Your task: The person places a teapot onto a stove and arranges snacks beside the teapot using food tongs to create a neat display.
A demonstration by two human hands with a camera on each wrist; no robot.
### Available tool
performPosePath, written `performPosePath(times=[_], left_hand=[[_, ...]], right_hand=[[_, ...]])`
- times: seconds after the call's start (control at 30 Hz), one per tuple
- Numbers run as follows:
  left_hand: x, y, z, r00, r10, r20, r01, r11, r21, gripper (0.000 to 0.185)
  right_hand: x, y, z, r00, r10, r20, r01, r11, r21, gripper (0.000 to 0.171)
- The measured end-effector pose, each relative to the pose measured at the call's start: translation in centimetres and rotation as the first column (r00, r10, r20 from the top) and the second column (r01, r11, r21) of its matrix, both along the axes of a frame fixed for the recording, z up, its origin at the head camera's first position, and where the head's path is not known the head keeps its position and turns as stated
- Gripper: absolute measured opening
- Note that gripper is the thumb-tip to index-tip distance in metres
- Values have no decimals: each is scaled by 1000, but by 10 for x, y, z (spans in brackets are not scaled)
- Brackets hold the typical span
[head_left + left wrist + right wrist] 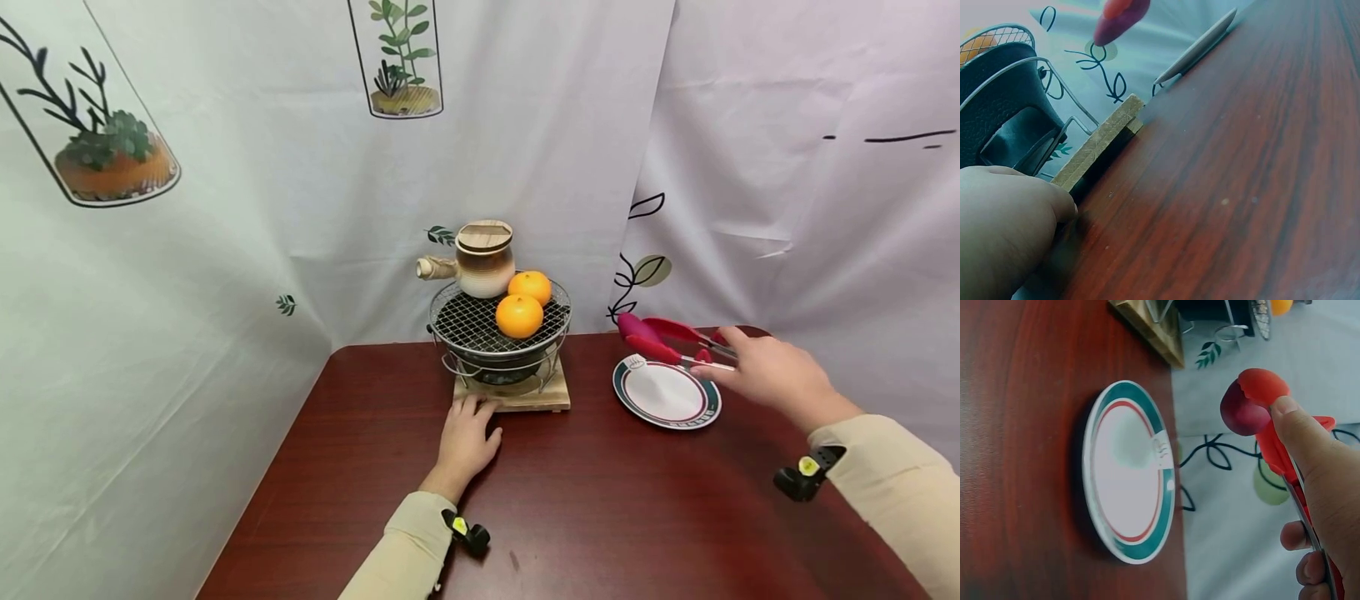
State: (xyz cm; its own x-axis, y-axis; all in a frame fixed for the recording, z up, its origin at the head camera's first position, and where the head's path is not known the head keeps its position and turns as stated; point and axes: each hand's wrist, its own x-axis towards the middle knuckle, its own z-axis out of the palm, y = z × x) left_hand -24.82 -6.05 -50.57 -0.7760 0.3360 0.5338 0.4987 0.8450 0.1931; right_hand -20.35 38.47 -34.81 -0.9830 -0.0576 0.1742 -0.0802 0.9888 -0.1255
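My right hand (780, 375) grips red-tipped metal tongs (657, 348) above the right side of the table. Between the tongs' red heads sits a purple oblong thing (634, 327) that looks like a sweet potato. It hangs in the air above the back edge of a white plate (663, 392) with a green and red rim. My left hand (467, 442) rests at the front edge of a wooden board (517, 402), fingers extended and touching it. On that board stands a small round tabletop grill (472, 325) with a wire rack.
Two oranges, a front one (519, 317) and a rear one (531, 286), lie on the rack. Behind them is a lidded clay pot (483, 271), its side handle pointing left. A printed cloth (360, 250) hangs behind the dark red table (570, 500).
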Motion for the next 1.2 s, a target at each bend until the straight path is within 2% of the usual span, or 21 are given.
performPosePath(times=[0.27, 0.53, 0.77, 1.2], left_hand=[[0, -1, -1, 1000, -4, 6, 4, 1000, -1, 43], [-1, -1, -1, 1000, -7, -1, 7, 1000, 5, 43], [-1, -1, -1, 1000, -4, -7, 3, 1000, -5, 42], [-1, -2, -1, 1000, -5, -3, 5, 1000, -4, 43]], right_hand=[[-3, -9, 28, 1000, 5, 11, -6, 1000, 27, 96], [-4, -22, 55, 1000, 28, -14, -27, 999, 42, 97], [-5, -33, 69, 999, 31, -37, -29, 998, 59, 93], [-11, -55, 90, 996, 59, -65, -54, 996, 71, 95]])
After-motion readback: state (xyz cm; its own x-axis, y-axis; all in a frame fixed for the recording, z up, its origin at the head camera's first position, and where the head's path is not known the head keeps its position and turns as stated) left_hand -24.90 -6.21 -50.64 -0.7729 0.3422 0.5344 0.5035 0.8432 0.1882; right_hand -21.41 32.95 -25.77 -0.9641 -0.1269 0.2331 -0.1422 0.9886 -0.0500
